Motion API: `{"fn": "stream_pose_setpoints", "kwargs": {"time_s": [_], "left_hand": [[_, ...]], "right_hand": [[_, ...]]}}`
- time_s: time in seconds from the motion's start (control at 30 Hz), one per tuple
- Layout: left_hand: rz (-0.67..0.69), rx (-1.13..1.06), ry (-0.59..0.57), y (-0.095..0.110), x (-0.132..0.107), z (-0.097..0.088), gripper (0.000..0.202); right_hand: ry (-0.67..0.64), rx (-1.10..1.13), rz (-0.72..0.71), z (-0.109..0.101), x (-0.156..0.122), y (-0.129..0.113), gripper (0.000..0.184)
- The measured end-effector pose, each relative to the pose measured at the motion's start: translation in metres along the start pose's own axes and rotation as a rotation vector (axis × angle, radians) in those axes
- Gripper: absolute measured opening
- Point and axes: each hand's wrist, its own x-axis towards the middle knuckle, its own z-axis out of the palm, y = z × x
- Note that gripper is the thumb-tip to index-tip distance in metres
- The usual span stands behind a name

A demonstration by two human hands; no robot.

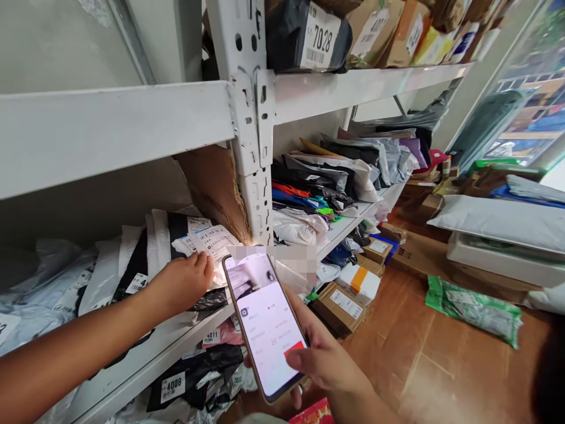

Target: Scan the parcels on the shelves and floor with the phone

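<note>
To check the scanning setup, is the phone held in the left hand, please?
No, the right hand holds the phone, while the left hand touches a parcel label.

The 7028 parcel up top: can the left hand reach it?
Probably, but not straight up: the left hand rests on a labelled parcel under the shelf beam; the 7028 parcel stands unblocked.

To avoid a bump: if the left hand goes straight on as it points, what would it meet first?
The left hand touches the labelled parcel with its fingertips; behind it probably comes the white shelf post, but depth is unclear.
</note>
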Motion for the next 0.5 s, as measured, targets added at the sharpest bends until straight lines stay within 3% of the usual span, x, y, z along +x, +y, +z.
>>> {"fn": "stream_pose_setpoints", "kwargs": {"time_s": [0.1, 0.23, 0.37, 0.5], "left_hand": [[-0.017, -0.027, -0.108, 0.002, 0.003, -0.007, 0.035], [-0.011, -0.021, -0.129, 0.004, 0.007, -0.009, 0.046], [0.017, -0.115, -0.062, 0.005, 0.010, 0.008, 0.046], [-0.089, -0.201, 0.040, 0.006, 0.010, 0.031, 0.044]], "right_hand": [[0.004, 0.070, 0.027, 0.002, 0.016, -0.005, 0.098], [0.032, 0.024, 0.013, 0.005, 0.043, -0.016, 0.082], [0.040, 0.012, 0.025, 0.011, 0.059, -0.025, 0.074], [0.039, 0.019, 0.029, 0.015, 0.064, -0.028, 0.074]]}}
